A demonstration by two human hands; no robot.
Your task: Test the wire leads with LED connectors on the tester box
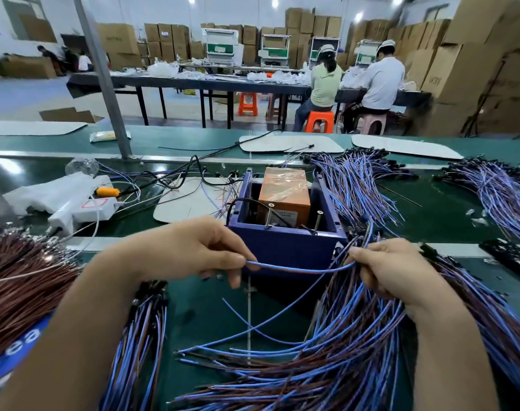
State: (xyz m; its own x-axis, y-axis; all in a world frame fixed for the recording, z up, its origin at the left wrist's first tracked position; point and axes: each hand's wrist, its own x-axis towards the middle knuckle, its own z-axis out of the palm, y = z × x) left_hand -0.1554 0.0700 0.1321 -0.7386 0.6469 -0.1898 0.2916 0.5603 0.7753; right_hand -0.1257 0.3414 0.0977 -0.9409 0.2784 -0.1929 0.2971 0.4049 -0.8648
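Observation:
A blue-and-brown wire lead (297, 269) stretches level between my two hands, just in front of the tester box (285, 244). My left hand (202, 250) pinches its left end between thumb and fingers. My right hand (392, 268) grips the other end together with part of a big bundle of blue and brown leads (341, 351). The tester box is a dark blue open bin holding an orange taped unit (284, 194) with two upright screws (294, 221). Whether the lead's connector is in either hand is hidden.
Another lead bundle (140, 336) lies under my left forearm, brown wires (21, 280) at far left. More bundles (359, 185) fan out right of the box. A white power strip (83, 209), black cables and white cards lie behind. Two seated workers (356, 84) sit at a far table.

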